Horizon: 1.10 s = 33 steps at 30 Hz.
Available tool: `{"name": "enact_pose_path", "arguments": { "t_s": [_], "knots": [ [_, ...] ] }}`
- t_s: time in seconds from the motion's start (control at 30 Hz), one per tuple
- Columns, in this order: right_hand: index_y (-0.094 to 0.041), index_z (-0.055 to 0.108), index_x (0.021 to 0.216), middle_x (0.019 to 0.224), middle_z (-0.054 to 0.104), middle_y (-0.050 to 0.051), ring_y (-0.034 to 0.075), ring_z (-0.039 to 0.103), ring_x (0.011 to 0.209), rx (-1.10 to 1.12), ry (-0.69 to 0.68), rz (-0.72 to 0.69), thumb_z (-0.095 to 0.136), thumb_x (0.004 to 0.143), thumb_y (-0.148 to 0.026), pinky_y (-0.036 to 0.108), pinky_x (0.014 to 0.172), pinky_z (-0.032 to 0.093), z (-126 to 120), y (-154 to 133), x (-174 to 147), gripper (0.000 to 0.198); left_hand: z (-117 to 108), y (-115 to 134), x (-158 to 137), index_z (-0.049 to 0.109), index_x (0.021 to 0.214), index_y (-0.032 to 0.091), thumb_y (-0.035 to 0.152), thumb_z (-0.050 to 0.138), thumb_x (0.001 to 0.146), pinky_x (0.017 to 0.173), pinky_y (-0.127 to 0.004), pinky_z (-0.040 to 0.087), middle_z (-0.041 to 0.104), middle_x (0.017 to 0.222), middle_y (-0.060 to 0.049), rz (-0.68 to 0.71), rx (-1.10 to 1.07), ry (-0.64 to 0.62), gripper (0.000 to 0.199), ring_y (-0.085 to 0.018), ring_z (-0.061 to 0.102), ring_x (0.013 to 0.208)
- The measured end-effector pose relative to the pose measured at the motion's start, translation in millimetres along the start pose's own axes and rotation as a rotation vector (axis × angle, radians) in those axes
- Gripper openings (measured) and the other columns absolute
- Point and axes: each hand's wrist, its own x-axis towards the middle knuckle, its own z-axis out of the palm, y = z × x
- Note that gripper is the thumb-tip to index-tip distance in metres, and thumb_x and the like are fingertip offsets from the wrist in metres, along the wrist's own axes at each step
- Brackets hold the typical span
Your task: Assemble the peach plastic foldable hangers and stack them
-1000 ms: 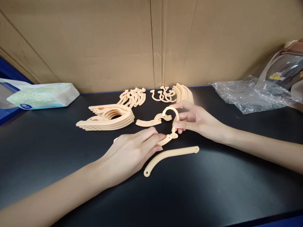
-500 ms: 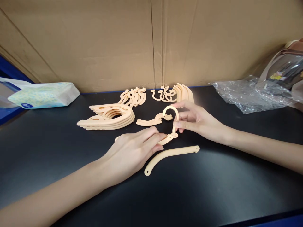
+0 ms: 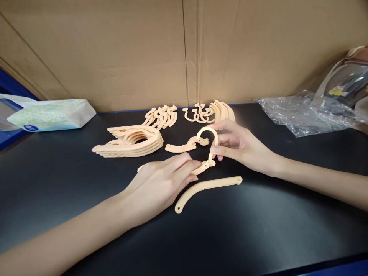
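My left hand (image 3: 165, 184) is closed on a cream plastic hanger arm (image 3: 202, 168), most of which lies hidden under the palm and fingers. Between thumb and fingers, my right hand (image 3: 234, 142) grips a curved hanger hook (image 3: 214, 134). The hook's lower end meets the end of the hanger arm; whether they are locked together I cannot tell. Nearer to me, a loose curved hanger arm (image 3: 207, 186) with a hole at each end lies on the black table (image 3: 230, 237). Just behind the hook rests a shorter jointed hanger piece (image 3: 181, 147).
At the left stands a stack of hangers (image 3: 129, 149). Behind are a pile of short pieces (image 3: 162, 117), loose hooks (image 3: 198, 115) and a stack of arms (image 3: 222, 111). A tissue pack (image 3: 54, 115) sits far left, crumpled clear plastic (image 3: 290, 113) far right, before a cardboard wall (image 3: 129, 53).
Hardly anything differs. Both hands keep their grip on the hook and hanger arm, and the whole view has shifted very slightly.
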Motion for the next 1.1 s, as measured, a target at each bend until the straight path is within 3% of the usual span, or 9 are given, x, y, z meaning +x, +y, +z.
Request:
{"name": "enact_pose_path", "arguments": {
  "t_s": [0.5, 1.1],
  "knots": [
    [-0.023, 0.041, 0.111, 0.074, 0.067, -0.003, 0.014, 0.064, 0.066, -0.011, 0.036, -0.028, 0.066, 0.086, -0.030, 0.033, 0.066, 0.052, 0.6, 1.8, -0.5, 0.036, -1.0, -2.1, 1.4, 0.057, 0.112, 0.020, 0.027, 0.039, 0.102, 0.055, -0.028, 0.052, 0.069, 0.102, -0.002, -0.063, -0.049, -0.015, 0.022, -0.019, 0.072, 0.082],
    [-0.023, 0.036, 0.107, 0.071, 0.068, -0.005, 0.011, 0.064, 0.062, 0.031, -0.014, -0.006, 0.064, 0.087, -0.025, 0.030, 0.067, 0.054, 0.5, 1.2, -0.9, 0.034, -1.0, 0.2, 1.3, 0.056, 0.111, 0.021, 0.029, 0.036, 0.103, 0.053, -0.025, 0.045, 0.068, 0.100, -0.001, -0.082, -0.040, -0.025, 0.023, -0.017, 0.069, 0.079]
  ]
}}
